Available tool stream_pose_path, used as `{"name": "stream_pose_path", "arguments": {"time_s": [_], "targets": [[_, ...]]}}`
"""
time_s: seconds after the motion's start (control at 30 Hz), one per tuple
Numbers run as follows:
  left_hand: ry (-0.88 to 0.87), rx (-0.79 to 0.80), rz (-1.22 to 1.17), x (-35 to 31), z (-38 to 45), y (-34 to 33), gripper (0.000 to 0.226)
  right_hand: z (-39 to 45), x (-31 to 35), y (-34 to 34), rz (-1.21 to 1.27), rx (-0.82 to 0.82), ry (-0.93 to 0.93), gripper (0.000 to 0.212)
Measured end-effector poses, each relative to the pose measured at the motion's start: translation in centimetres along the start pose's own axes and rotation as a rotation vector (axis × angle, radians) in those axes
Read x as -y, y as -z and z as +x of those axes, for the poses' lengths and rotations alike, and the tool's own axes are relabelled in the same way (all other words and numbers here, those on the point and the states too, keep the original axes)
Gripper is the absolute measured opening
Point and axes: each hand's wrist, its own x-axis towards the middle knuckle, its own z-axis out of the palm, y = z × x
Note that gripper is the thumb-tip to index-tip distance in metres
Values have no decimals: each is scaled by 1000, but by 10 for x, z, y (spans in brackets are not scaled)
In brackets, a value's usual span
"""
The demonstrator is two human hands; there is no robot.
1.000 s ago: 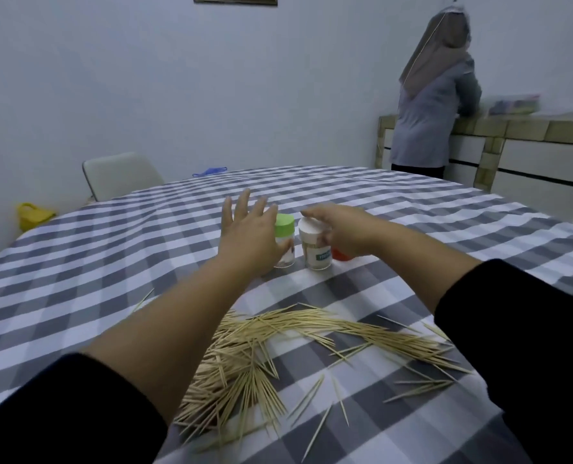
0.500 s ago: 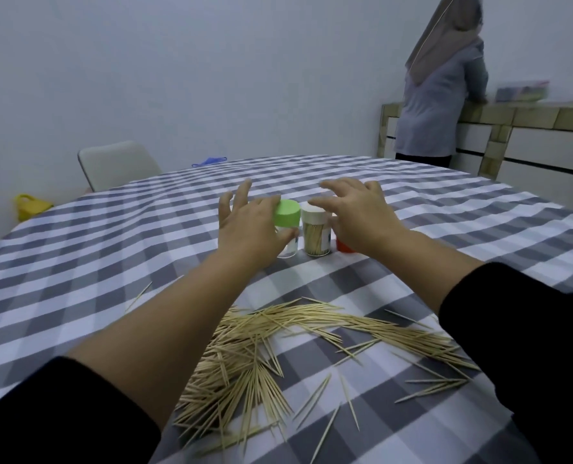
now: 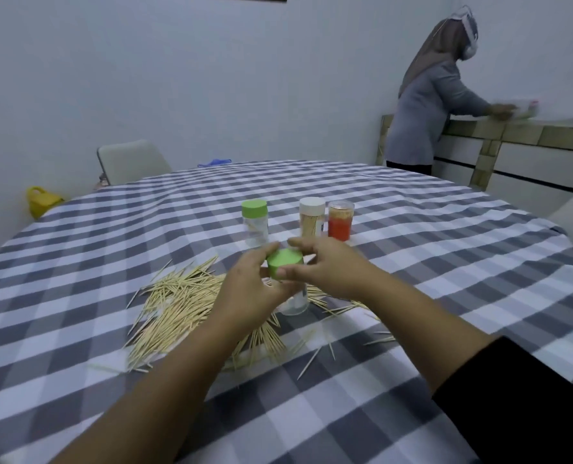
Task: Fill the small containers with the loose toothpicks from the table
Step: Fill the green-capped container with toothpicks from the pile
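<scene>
While the left hand [image 3: 251,289] is gripping a small clear plastic container [image 3: 295,301] upright above the loose wooden toothpicks [image 3: 181,306], the right hand [image 3: 328,267] is pinching its smooth round green cap [image 3: 284,263]; 3 more capped containers [image 3: 311,217] are standing beyond on the checked tablecloth [image 3: 429,262].

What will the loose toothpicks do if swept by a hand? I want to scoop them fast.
The loose toothpicks look thin and stiff, so they probably slide and roll easily on the checked tablecloth. They lie crisscrossed in a heap, so a sweep would likely scatter some. They seem light; strays already lie apart.
</scene>
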Motion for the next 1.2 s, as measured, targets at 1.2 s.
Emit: {"name": "stream_pose_path", "arguments": {"time_s": [1.2], "targets": [[186,54,-132,28,-8,-26,90,8,34,3,-631,229,-103,58]]}}
